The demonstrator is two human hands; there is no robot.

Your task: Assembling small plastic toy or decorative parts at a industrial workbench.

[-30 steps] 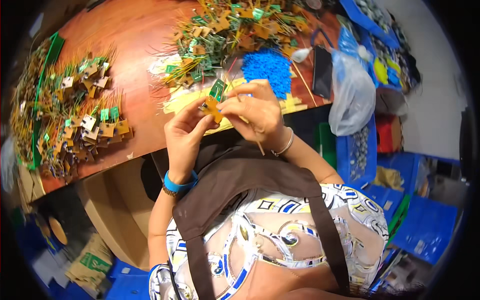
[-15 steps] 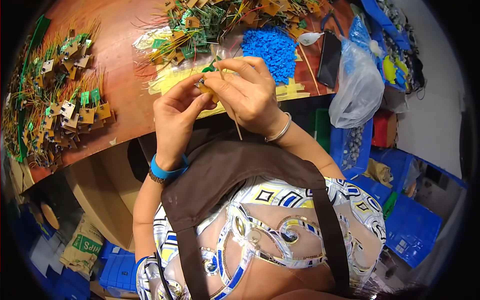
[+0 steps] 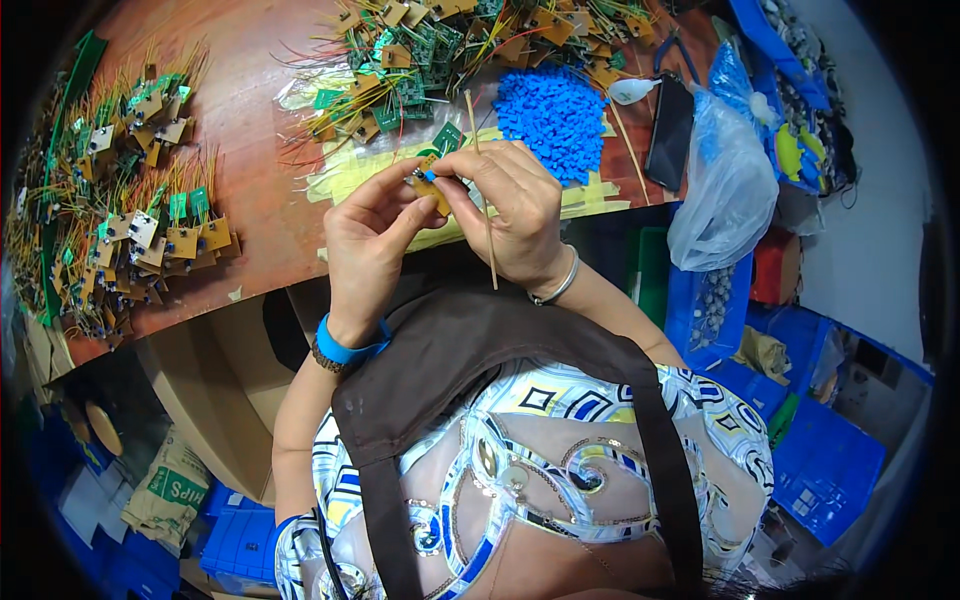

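Two hands meet over the wooden desk (image 3: 270, 200), and I go from it downward: clear plastic bag (image 3: 725, 195) at the right edge, heap of blue caps (image 3: 555, 110) beyond. My left hand (image 3: 365, 245) pinches a small tan circuit board (image 3: 432, 185); my right hand (image 3: 515, 215) grips it too, plus a thin stick (image 3: 482, 180). I judge a blue part is being seated; next needs steady pressing.
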